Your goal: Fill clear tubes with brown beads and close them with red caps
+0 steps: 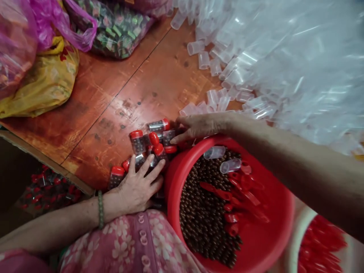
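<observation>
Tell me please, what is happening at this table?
A person's left hand is spread over the near side of a cluster of small red-capped containers on the table; the right hand is at its far end. Beside them, a red tub holds dark beads, red plastic pieces and two clear tubes. A large heap of similar tubes lies beyond.
</observation>
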A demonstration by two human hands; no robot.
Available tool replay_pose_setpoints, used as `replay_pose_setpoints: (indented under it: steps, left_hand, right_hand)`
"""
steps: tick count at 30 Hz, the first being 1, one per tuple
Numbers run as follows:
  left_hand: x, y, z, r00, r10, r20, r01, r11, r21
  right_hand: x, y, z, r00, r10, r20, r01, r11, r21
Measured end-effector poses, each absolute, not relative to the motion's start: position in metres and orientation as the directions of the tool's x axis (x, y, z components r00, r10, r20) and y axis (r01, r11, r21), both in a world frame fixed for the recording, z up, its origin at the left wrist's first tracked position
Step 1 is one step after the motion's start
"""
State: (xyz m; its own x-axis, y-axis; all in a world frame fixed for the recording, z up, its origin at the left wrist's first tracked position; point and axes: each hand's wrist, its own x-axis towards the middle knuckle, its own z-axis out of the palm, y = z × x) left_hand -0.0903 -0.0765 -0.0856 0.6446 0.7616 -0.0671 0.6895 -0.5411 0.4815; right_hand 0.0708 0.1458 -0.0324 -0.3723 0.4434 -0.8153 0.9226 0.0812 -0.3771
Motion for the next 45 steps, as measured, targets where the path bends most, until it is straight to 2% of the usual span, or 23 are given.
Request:
replay_pose_setpoints:
  steps: [3,6,9,16,19,22,24,26,30,34,37,40,43,45]
  left_hand:
    - [-0.096,-0.068,-0.082,0.622,0.779,-0.081,0.705,-0.512,0.490]
    - [-0.110,-0.058,-0.079,0.576,0.813,-0.086,0.737,-0.472,0.484]
    - [-0.128,-0.046,-0.079,0.560,0.826,-0.061,0.739,-0.464,0.489]
    - [-0.168,-0.034,-0.069,0.476,0.879,-0.026,0.790,-0.415,0.450]
    - [-0.178,-0.056,-0.056,0.358,0.933,-0.043,0.868,-0.316,0.384]
    - [-0.179,-0.085,-0.053,0.120,0.988,-0.093,0.956,-0.090,0.279]
    - [-0.174,-0.100,-0.058,-0.022,0.988,-0.152,0.975,0.055,0.215]
    - [-0.164,-0.106,-0.065,-0.091,0.972,-0.214,0.976,0.130,0.173]
    - [-0.143,-0.101,-0.075,-0.103,0.961,-0.255,0.981,0.141,0.136]
    - [-0.134,-0.084,-0.076,-0.087,0.968,-0.235,0.977,0.129,0.169]
    - [-0.134,-0.069,-0.074,-0.064,0.973,-0.222,0.972,0.112,0.209]
    - [-0.135,-0.056,-0.075,-0.060,0.981,-0.187,0.969,0.102,0.224]
    - [-0.135,-0.045,-0.080,-0.053,0.991,-0.124,0.958,0.085,0.274]
    - [-0.134,-0.038,-0.085,-0.062,0.994,-0.087,0.944,0.087,0.319]
  right_hand:
    - [0.055,0.146,-0.032,-0.319,0.252,-0.914,0.948,0.073,-0.311]
    - [0.035,0.147,-0.034,-0.319,0.275,-0.907,0.947,0.111,-0.300]
    - [0.014,0.147,-0.034,-0.333,0.293,-0.896,0.942,0.055,-0.332]
    - [-0.007,0.153,-0.020,-0.444,0.363,-0.819,0.884,0.032,-0.466]
    - [-0.001,0.159,-0.020,-0.505,0.477,-0.720,0.863,0.250,-0.440]
    - [0.003,0.160,-0.028,-0.577,0.560,-0.595,0.812,0.468,-0.348]
    - [0.002,0.157,-0.035,-0.572,0.548,-0.610,0.810,0.491,-0.320]
    - [-0.001,0.150,-0.041,-0.580,0.520,-0.628,0.801,0.503,-0.323]
    - [-0.007,0.137,-0.046,-0.670,0.460,-0.583,0.734,0.532,-0.423]
    - [-0.008,0.136,-0.052,-0.669,0.460,-0.584,0.742,0.453,-0.494]
    - [-0.007,0.137,-0.054,-0.691,0.395,-0.605,0.721,0.330,-0.609]
    - [-0.007,0.134,-0.052,-0.689,0.289,-0.665,0.709,0.080,-0.700]
    - [-0.009,0.130,-0.048,-0.658,0.191,-0.728,0.702,-0.194,-0.685]
    - [-0.010,0.128,-0.049,-0.681,0.140,-0.719,0.656,-0.319,-0.684]
